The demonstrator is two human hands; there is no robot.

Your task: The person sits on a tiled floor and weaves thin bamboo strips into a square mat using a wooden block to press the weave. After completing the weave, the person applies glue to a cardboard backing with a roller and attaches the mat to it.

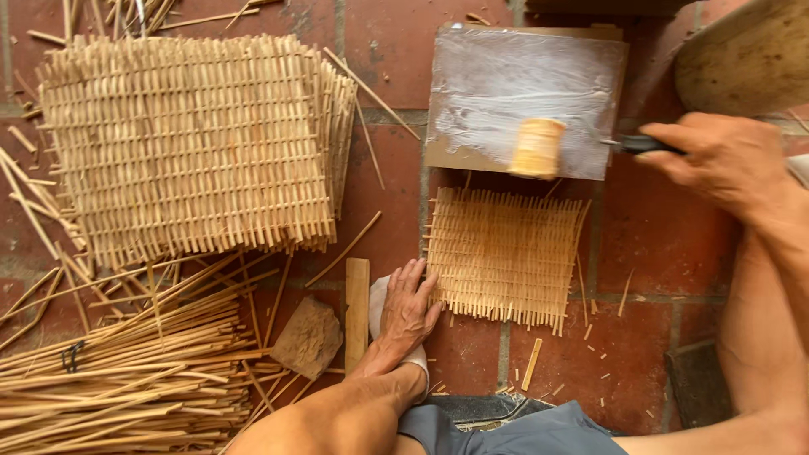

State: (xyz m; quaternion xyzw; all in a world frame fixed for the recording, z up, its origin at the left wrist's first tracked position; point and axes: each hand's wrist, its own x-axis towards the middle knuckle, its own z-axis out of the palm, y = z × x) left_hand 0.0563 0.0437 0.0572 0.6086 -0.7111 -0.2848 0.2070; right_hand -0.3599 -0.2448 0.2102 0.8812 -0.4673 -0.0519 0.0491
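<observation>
Bamboo work, glue stage by the look of it. Fingers of the left hand (407, 310) lie spread and flat, tips pressing the near left edge of a small woven mat (504, 255) on the red tile floor (666, 236). The right hand (723, 158) is wrapped around the dark handle of a small roller (537, 148), whose pale drum rests on a glue-smeared board (527, 93) just beyond the mat. Judgement: the roller is being loaded; coating the pinned mat would call for even strokes and firm hold-down. A stack of finished mats (190, 143) lies to the left, with loose bamboo sticks (118, 371) below it.
</observation>
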